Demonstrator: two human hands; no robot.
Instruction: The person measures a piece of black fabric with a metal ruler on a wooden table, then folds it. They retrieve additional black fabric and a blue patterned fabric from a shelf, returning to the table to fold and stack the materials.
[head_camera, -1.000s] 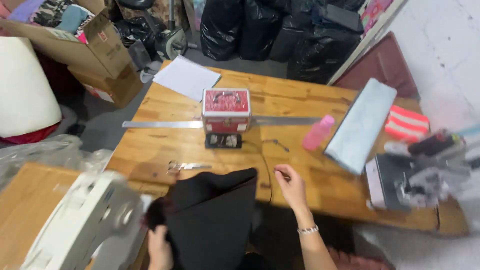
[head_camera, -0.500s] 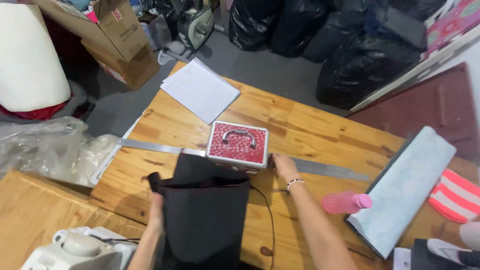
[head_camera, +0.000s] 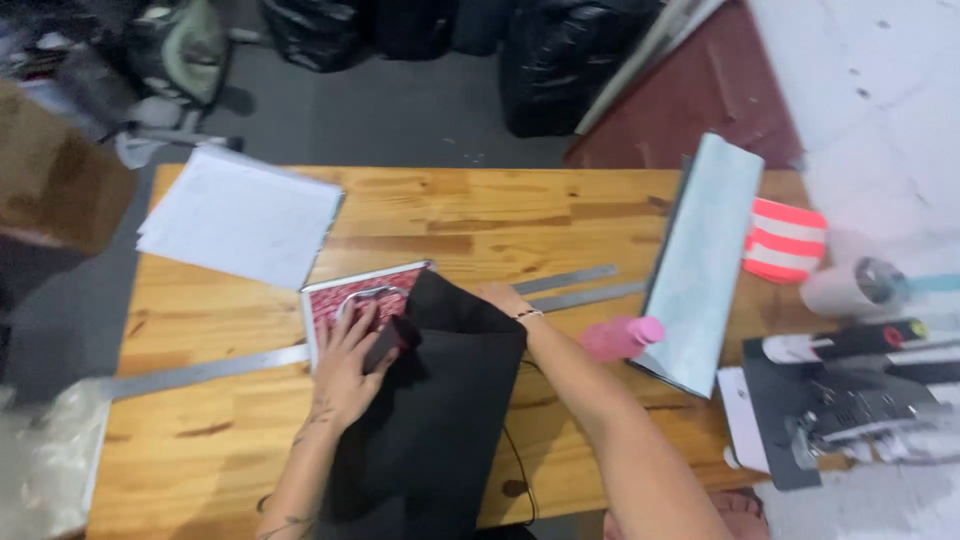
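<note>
1. Head view, your hands: your left hand (head_camera: 345, 365) lies flat on the near left corner of the black fabric (head_camera: 440, 400), fingers (head_camera: 362, 322) spread and reaching over onto the red patterned tin (head_camera: 355, 295). Whether they grip the cloth or only press on it, you cannot tell from here.
2. Your right hand (head_camera: 500, 297) sits at the far right edge of the black fabric, just past the tin. Its fingers are mostly hidden behind the cloth, so their hold cannot be told either.
3. The black fabric lies lengthwise from the tin back toward your body, its far end draped over the right part of the tin and covering it.
4. Progress, as a judgement: the cloth looks laid out but not yet flat; its far corner stands folded up against the tin, and smoothing or lining it up appears undone.
5. Surface: the wooden worktop (head_camera: 230, 440) carries a long metal ruler (head_camera: 200, 372) left of the tin, white paper sheets (head_camera: 240, 215) beyond it, and right of it a pink bottle (head_camera: 620, 337) and a pale folded sheet (head_camera: 700, 260).
6. Room: black bags (head_camera: 570, 60) stand on the grey floor beyond the tin.
</note>
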